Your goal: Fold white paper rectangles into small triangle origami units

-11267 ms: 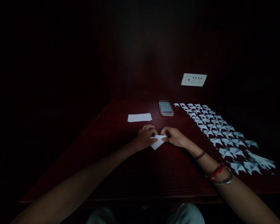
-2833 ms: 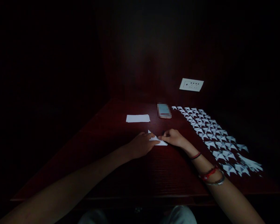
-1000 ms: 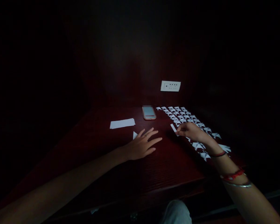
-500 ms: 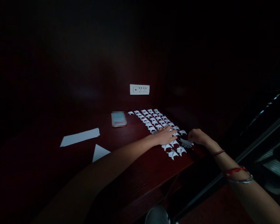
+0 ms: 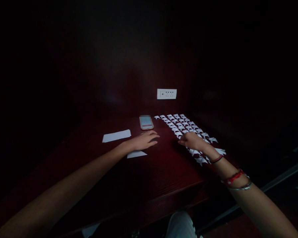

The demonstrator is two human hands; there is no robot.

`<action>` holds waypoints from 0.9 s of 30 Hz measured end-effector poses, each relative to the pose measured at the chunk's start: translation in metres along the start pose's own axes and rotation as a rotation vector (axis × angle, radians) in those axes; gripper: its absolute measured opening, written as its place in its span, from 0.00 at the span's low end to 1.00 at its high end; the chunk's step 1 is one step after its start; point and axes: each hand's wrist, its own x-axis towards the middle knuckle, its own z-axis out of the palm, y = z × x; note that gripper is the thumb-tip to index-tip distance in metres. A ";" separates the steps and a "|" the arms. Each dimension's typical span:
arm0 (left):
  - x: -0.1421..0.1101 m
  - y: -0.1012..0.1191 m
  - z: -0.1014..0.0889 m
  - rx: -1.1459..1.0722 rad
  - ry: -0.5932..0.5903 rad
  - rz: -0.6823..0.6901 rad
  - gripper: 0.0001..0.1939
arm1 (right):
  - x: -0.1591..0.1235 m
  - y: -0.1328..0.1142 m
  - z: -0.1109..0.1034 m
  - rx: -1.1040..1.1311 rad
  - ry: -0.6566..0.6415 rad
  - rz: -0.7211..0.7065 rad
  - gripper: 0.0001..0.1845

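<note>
Taking the triangle (image 5: pixel 138 155) on the bench (image 5: pixel 166 167) as centre, the left hand (image 5: pixel 142 142) spreads its fingers at 1 o'clock, overlapping the sheet's far edge, while the right hand (image 5: pixel 192 140) curls over the folded papers (image 5: pixel 180 126) at 2 o'clock; whether it pinches one cannot be told. Row spacing presumably keeps pieces from crumpling; strips (image 5: pixel 221 151) lie at 3, a paper stack (image 5: pixel 116 136) at 10, seemingly for easy reach, and a phone (image 5: pixel 146 123) past the hand. The bench is dark red, grained; the room is dim, a socket (image 5: pixel 167 94) at 1.
</note>
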 end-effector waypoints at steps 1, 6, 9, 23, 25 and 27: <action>-0.020 -0.011 -0.004 -0.018 -0.013 -0.028 0.16 | 0.012 -0.019 0.006 0.036 -0.013 -0.065 0.15; -0.098 -0.033 -0.006 -0.080 -0.030 -0.116 0.18 | 0.062 -0.095 0.045 0.231 -0.046 -0.378 0.17; -0.120 -0.029 -0.001 -0.091 -0.032 -0.155 0.20 | 0.078 -0.114 0.062 0.264 -0.035 -0.546 0.24; -0.127 -0.012 -0.007 0.002 0.043 -0.063 0.14 | 0.068 -0.113 0.066 0.403 0.063 -0.785 0.16; -0.126 -0.013 -0.005 0.040 0.060 -0.058 0.11 | 0.066 -0.116 0.064 0.373 0.072 -0.815 0.15; -0.124 -0.012 -0.004 0.065 0.066 -0.073 0.10 | 0.065 -0.118 0.065 0.343 0.111 -0.814 0.12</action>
